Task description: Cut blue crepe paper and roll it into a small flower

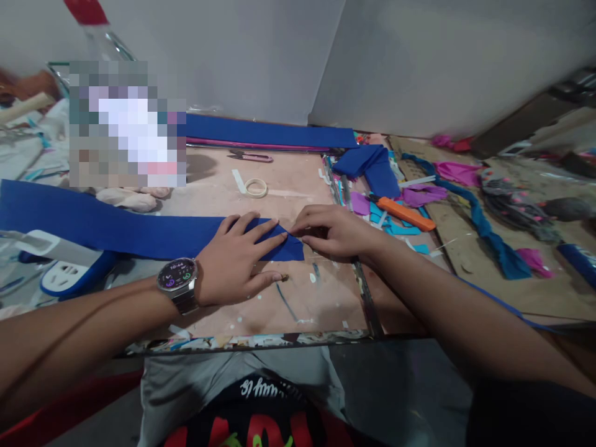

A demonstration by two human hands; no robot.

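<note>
A long blue fabric strip (153, 231) lies across the work board, its cut end slanting to a point near the middle. My left hand (242, 257) rests flat on this end, fingers spread and thumb out, with a watch (177, 276) on the wrist. At the slanted edge, my right hand (328, 230) has its thumb and fingertips brought together on the fabric. The exact contact under those fingertips is partly hidden.
Beyond the hands lie a tape roll (256, 187), small thread snips (251, 156) and another blue strip (270, 131). To the right are an orange utility knife (405, 213), coloured scraps and cardboard (465, 248). A white-and-blue power strip (65, 270) sits at left.
</note>
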